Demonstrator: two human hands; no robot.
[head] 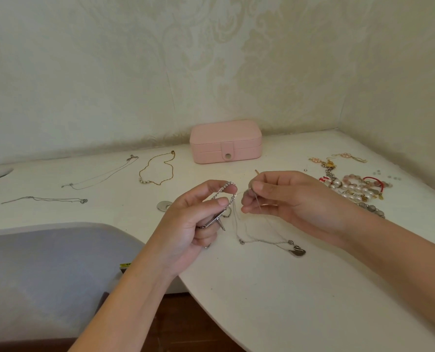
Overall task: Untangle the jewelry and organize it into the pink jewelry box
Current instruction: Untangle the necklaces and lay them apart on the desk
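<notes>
Tangle is held above the bench, mid-scene. The link chain is pinched in the left hand grip, and the fine chain in the right hand grip. The fine strand is best eased out slack, never tugged. The swan pendant is trailed on the bench and could snag. The pink box is seen shut, far centre. A gold necklace is laid far left; beads are heaped right.

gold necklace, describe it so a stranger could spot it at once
Find the pink jewelry box at the back of the white desk. Just left of it lies the gold necklace in a loose loop. The chains further left are thin and silver.
</notes>
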